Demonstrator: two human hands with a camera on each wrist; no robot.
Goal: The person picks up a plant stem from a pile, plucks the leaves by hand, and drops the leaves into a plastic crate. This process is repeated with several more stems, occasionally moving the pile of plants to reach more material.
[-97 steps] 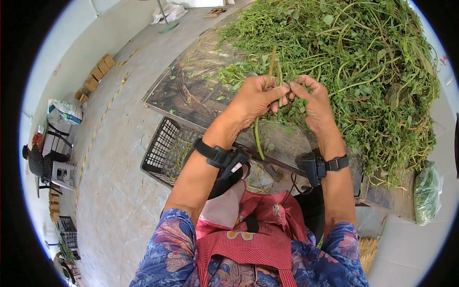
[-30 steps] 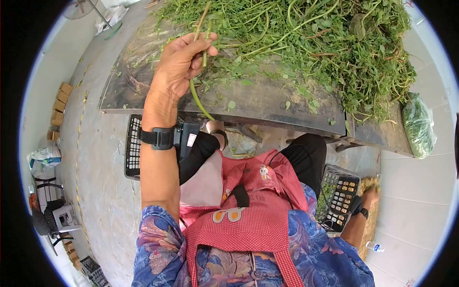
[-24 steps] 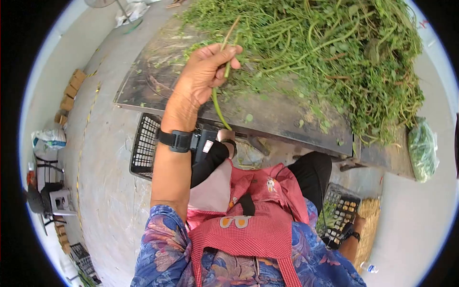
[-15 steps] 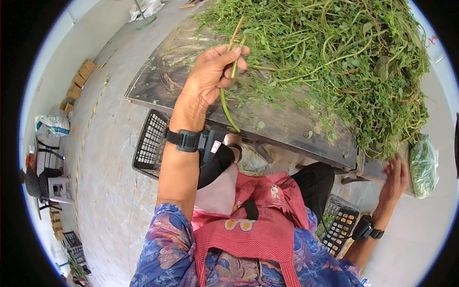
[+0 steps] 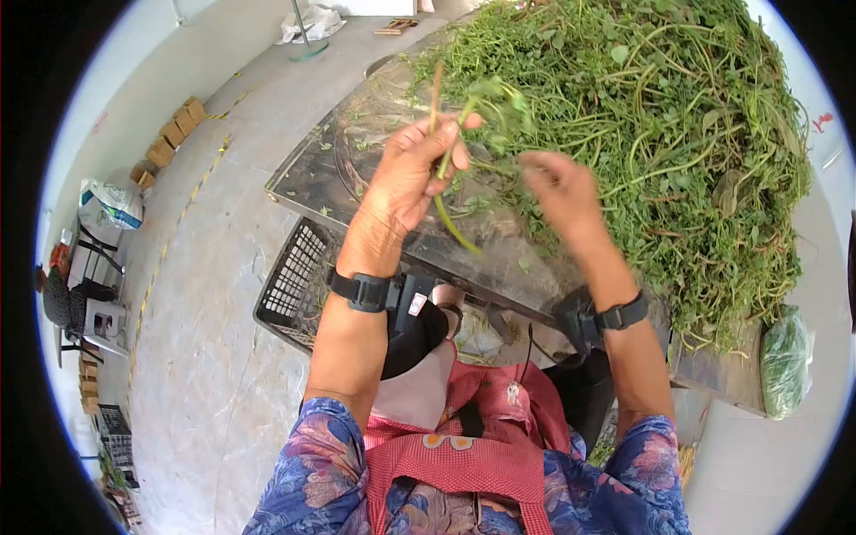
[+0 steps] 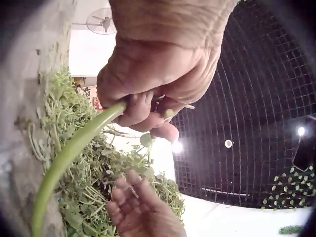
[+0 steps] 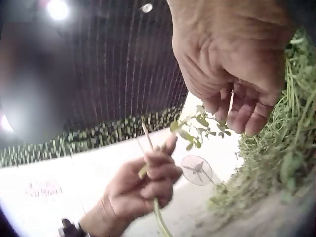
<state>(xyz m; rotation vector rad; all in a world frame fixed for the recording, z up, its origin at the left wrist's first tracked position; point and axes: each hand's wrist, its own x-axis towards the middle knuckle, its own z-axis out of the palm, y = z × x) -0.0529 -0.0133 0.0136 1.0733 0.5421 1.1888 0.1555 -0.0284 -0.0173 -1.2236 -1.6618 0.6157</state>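
In the head view the left hand point(image 5: 412, 174) pinches several stems over the table edge: a thick green stem point(image 5: 456, 234) curving down, a thin brown stalk point(image 5: 436, 94) pointing up, and a sprig with blurred leaves point(image 5: 499, 105). The left wrist view shows the thick stem point(image 6: 69, 152) coming out of the curled left fingers point(image 6: 139, 109). To the right, apart from the left hand, is the blurred right hand point(image 5: 568, 198), its fingers loosely bent. In the right wrist view the right hand point(image 7: 232, 69) hangs beside the sprig's leaves point(image 7: 200, 131); contact is unclear.
A large heap of leafy greens point(image 5: 678, 152) covers the far and right part of the dark table point(image 5: 374, 134). Below its left edge stands a black crate point(image 5: 294, 276). A plastic bag of greens point(image 5: 786, 361) lies at the right corner. Someone sits far left point(image 5: 61, 294).
The right hand has come from the table's right side, by the bagged greens, to near the left hand. The left hand still holds the stems; the head view has shifted.
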